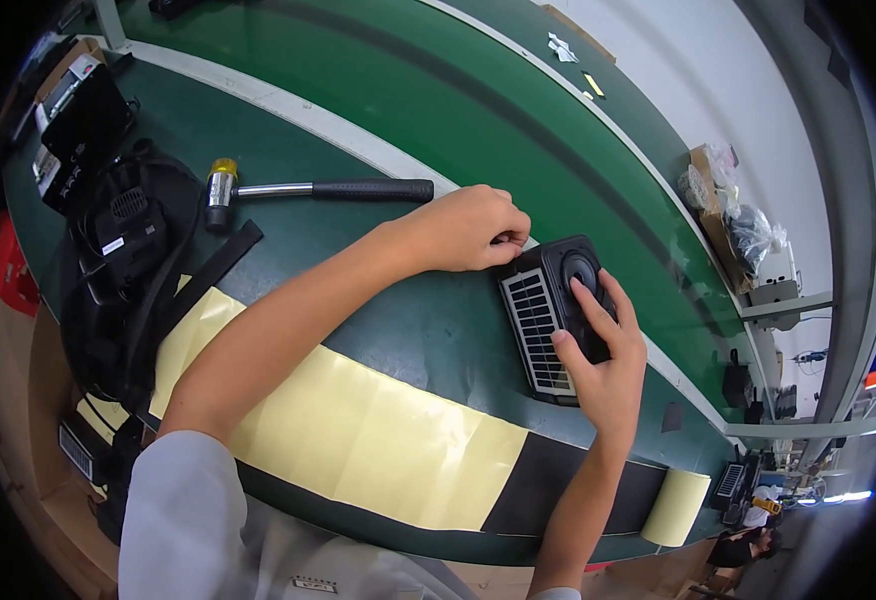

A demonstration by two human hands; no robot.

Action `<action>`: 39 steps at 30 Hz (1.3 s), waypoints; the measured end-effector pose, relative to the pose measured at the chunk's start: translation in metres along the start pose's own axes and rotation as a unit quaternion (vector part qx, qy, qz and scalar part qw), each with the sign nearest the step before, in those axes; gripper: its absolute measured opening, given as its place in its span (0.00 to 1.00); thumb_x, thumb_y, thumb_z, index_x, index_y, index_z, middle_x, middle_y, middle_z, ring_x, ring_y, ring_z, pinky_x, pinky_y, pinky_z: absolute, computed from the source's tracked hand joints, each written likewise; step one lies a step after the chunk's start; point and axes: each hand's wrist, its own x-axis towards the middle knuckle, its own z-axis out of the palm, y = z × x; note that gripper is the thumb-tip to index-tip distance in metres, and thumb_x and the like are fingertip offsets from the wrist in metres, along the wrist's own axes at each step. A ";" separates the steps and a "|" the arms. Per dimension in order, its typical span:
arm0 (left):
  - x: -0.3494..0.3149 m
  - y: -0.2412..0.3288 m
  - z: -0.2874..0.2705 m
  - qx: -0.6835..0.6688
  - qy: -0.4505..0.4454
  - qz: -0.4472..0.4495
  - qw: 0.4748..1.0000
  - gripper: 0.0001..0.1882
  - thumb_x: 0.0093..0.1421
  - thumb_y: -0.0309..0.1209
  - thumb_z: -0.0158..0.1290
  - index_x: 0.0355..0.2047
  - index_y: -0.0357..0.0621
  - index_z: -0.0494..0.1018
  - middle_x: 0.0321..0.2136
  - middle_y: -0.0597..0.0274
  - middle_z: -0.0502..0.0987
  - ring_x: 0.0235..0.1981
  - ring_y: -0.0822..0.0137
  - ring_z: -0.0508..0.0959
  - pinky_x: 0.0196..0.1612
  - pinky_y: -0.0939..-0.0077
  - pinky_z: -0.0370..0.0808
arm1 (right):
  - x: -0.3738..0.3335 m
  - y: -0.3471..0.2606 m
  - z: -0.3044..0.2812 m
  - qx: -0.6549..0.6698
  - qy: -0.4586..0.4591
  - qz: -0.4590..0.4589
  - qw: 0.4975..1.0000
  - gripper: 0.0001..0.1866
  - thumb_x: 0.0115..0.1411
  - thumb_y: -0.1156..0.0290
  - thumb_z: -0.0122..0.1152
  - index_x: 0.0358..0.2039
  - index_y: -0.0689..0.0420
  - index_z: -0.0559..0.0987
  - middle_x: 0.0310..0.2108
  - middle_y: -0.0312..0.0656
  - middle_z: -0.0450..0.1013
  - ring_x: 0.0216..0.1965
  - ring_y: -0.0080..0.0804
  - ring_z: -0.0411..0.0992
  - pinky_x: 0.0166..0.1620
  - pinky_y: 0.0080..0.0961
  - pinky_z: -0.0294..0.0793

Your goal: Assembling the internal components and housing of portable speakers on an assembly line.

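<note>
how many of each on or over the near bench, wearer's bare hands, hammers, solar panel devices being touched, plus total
bare hands: 2 (left hand, right hand)
hammer: 1
solar panel device being touched: 1
total: 4

An assembly workshop, judging by the long green conveyor belt [388, 110], workbench [408, 335] and mallet [323, 190].

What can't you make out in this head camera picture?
All in the head view:
- Left hand: its curled fingers hide whether it pinches anything.
- Black device with a solar panel: the right hand covers part of its top; its underside faces the bench.
- Yellow sheet: the left forearm hides a stretch.
- Person at lower right: too small and blurred to tell what they are doing.
</note>
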 end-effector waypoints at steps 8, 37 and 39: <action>-0.001 0.002 -0.002 0.013 0.005 0.022 1.000 0.02 0.54 0.26 0.59 0.28 0.41 0.79 0.24 0.59 0.78 0.32 0.58 0.78 0.37 0.64 0.75 | 0.000 0.000 0.003 -0.013 0.011 -0.005 1.000 0.27 0.50 0.69 0.71 0.54 0.50 0.83 0.63 0.53 0.68 0.59 0.51 0.70 0.58 0.40 0.72; 0.049 0.045 -0.032 0.064 0.065 0.050 0.995 0.09 0.64 0.30 0.47 0.34 0.41 0.76 0.31 0.52 0.79 0.38 0.48 0.77 0.44 0.56 0.72 | -0.012 -0.008 0.023 -0.202 0.079 -0.132 0.967 0.22 0.55 0.60 0.67 0.52 0.39 0.83 0.63 0.41 0.68 0.54 0.53 0.67 0.53 0.44 0.65; 0.064 0.054 -0.012 0.109 -0.043 0.022 0.993 0.15 0.69 0.35 0.43 0.33 0.38 0.74 0.32 0.47 0.79 0.38 0.45 0.78 0.43 0.53 0.73 | -0.010 -0.003 0.029 -0.191 0.095 -0.130 0.968 0.21 0.56 0.61 0.66 0.52 0.39 0.83 0.62 0.41 0.69 0.55 0.53 0.67 0.53 0.45 0.65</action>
